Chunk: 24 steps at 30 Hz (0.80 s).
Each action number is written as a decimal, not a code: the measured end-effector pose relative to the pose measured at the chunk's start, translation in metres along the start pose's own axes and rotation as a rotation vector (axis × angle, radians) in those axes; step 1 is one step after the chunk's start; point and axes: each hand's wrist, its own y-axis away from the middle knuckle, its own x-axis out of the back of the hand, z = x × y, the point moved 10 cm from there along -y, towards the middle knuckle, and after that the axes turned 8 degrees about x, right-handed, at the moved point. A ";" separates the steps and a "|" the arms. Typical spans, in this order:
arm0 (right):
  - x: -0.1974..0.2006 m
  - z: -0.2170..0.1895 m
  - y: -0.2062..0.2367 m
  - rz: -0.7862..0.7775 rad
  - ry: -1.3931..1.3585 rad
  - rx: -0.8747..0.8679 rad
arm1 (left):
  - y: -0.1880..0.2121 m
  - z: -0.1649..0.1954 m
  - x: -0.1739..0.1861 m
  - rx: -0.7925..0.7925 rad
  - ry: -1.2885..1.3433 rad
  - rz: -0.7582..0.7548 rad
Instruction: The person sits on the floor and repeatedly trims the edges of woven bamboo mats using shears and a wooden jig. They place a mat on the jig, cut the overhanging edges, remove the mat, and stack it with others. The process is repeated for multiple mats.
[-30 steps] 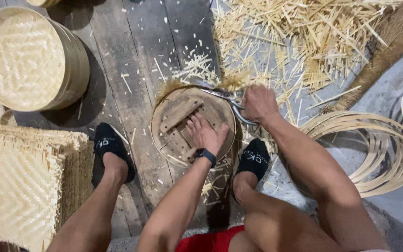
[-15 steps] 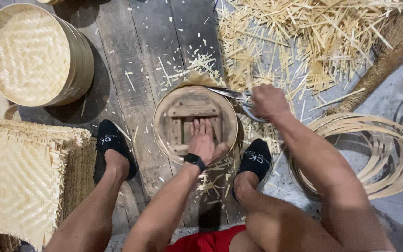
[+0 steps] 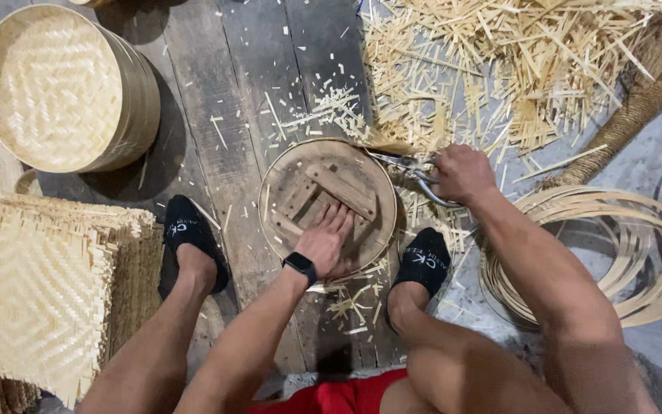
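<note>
Rotation is what has changed: the wooden slats inside the round bamboo frame point(image 3: 328, 204) lay level half a second ago and now slant, so the frame has been turned under the left hand point(image 3: 327, 239) while the scissors point(image 3: 411, 170) stayed at its upper right rim. That suggests the trimming is working its way around the edge, a fresh stretch of woven overhang now meeting the blades.

The left hand lies flat and spread, palm down on the slats, pressing rather than gripping. The right hand point(image 3: 463, 173), just right of the frame, is closed around the scissor handles, with the blades pointing left onto the rim.

No packages, labels or signs show. Up and left of the left hand sits a large finished round basket point(image 3: 63, 88); left of it, past the foot, a stack of square woven mats point(image 3: 36, 287). Loose bamboo offcuts point(image 3: 499, 69) lie above the right hand, and coiled bamboo hoops point(image 3: 637, 253) lie to its right on the floor.
</note>
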 end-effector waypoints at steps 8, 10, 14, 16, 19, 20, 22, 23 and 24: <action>-0.015 -0.025 -0.036 -0.090 -0.009 -0.067 | 0.003 0.001 -0.003 -0.045 -0.159 0.113; -0.022 -0.007 -0.025 -0.183 -0.104 -0.098 | 0.002 -0.001 -0.003 -0.107 -0.211 0.089; -0.005 0.005 0.002 -0.071 0.032 -0.031 | 0.015 -0.010 -0.027 -0.132 -0.068 -0.332; 0.001 -0.004 -0.004 -0.053 0.049 -0.002 | 0.015 -0.009 -0.023 -0.130 -0.064 -0.352; -0.006 -0.026 -0.034 -0.146 0.010 0.009 | 0.013 -0.008 -0.021 -0.125 -0.042 -0.361; -0.007 -0.028 -0.044 -0.150 0.011 -0.006 | 0.012 -0.007 -0.018 -0.141 -0.033 -0.333; -0.018 -0.022 -0.046 -0.232 -0.020 -0.053 | 0.014 -0.008 -0.017 -0.194 -0.035 -0.286; -0.027 -0.014 -0.041 -0.303 -0.047 -0.085 | 0.016 -0.009 -0.016 -0.231 -0.050 -0.259; -0.037 -0.003 -0.031 -0.377 -0.075 -0.114 | 0.017 -0.010 -0.016 -0.267 -0.062 -0.234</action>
